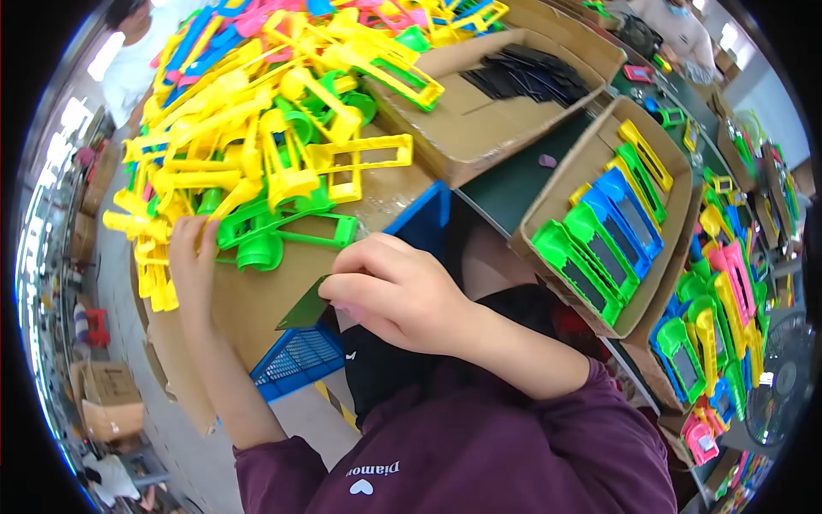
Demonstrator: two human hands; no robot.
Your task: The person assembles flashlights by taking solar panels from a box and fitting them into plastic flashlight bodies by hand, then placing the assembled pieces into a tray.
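Grey floor [199, 454], bright windows [36, 201], green tabletop [505, 195].

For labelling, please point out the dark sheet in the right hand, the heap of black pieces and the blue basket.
Dark sheet [305, 310], head view: middle of its flat face.
Heap of black pieces [529, 75], head view: its middle.
Blue basket [297, 355], head view: its latticed side.

A factory workshop; heaped plastic parts [248, 107], cardboard boxes [432, 120], co-workers [681, 32].

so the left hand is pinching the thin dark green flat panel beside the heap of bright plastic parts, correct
Not the left: the head view shows the right hand pinching the thin dark green flat panel beside the heap of bright plastic parts.
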